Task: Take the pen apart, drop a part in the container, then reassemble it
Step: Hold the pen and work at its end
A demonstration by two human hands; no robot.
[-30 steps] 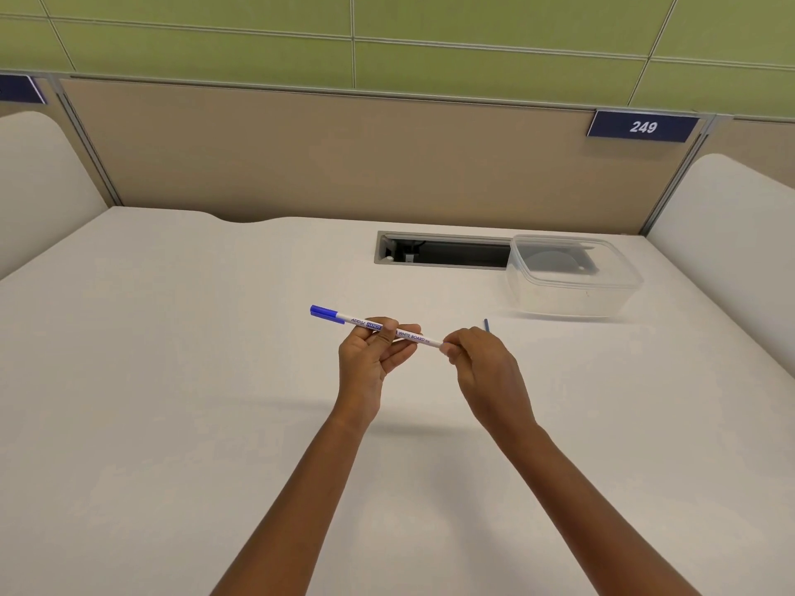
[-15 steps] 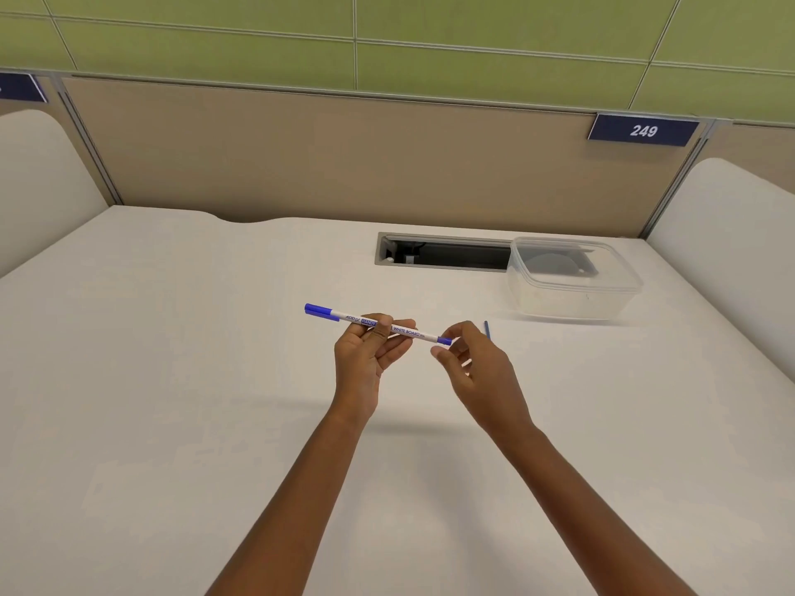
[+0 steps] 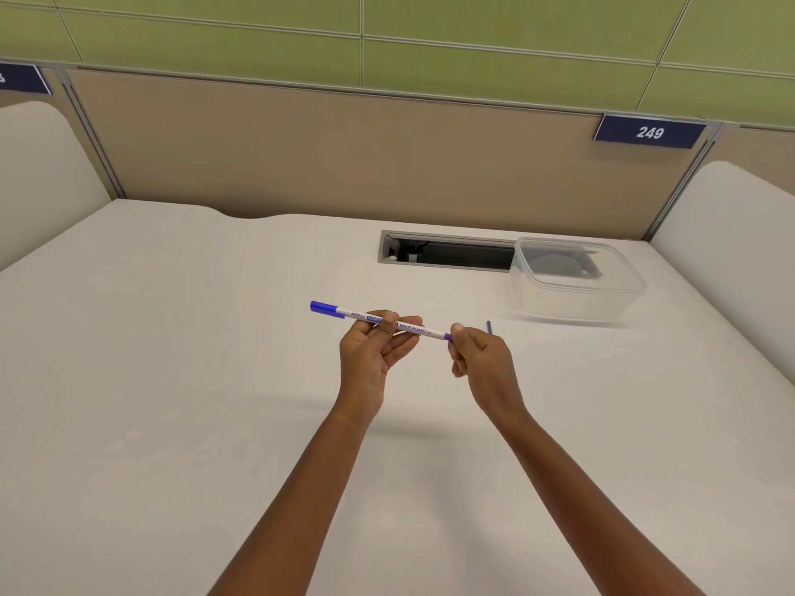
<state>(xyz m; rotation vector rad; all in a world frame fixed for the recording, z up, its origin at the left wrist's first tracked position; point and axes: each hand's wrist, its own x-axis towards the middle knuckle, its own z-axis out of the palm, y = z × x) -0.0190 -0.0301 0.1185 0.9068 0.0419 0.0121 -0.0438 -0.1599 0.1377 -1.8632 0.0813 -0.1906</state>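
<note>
An office cubicle is indicated by the beige partition (image 3: 327, 152), numbered plate (image 3: 649, 132), and cable slot (image 3: 447, 253) in the white tabletop (image 3: 172, 380).

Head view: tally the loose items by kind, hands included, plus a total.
White whiteboard pen with blue cap, held in both hands: 1
Small thin blue part showing behind the right hand: 1
Clear plastic container on the white desk: 1
Bare hands, left hand and right hand: 2
Total: 5
</note>
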